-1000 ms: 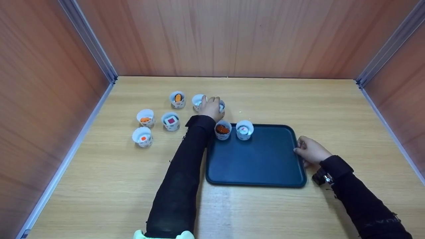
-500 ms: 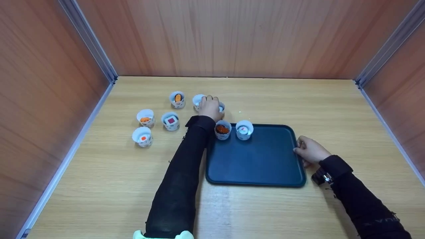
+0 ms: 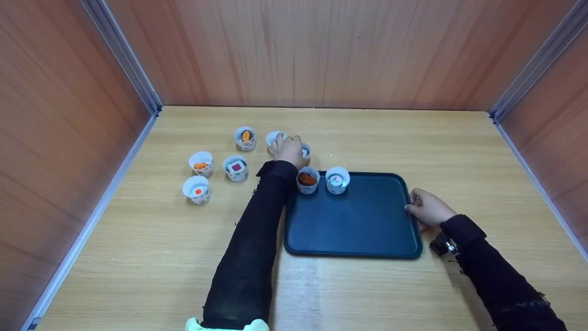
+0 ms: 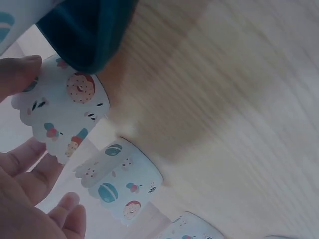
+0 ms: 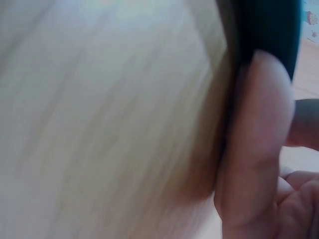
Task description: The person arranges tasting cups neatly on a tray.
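My left hand (image 3: pixel 289 151) reaches over the table behind the tray's left end. In the left wrist view its thumb and fingers hold a white printed paper cup (image 4: pixel 67 99) from opposite sides. Part of this cup (image 3: pixel 306 150) shows right of the hand in the head view. Another paper cup (image 3: pixel 273 138) stands close to the hand's left. My right hand (image 3: pixel 431 209) grips the right edge of a dark teal tray (image 3: pixel 353 225), its thumb along the rim. At the tray's back left stand a cup with reddish-brown contents (image 3: pixel 307 179) and one with a pale round piece (image 3: pixel 337 180).
Left of the tray stand several more cups: an orange piece in one (image 3: pixel 245 138), a white and dark-red square in another (image 3: pixel 235 168), two farther left (image 3: pixel 201 163). Wooden panels (image 3: pixel 321 55) enclose the table (image 3: pixel 358 294) at the back and sides.
The left hand's fingers have shifted slightly about the cup. The tray, the other cups and my right hand look practically unmoved.
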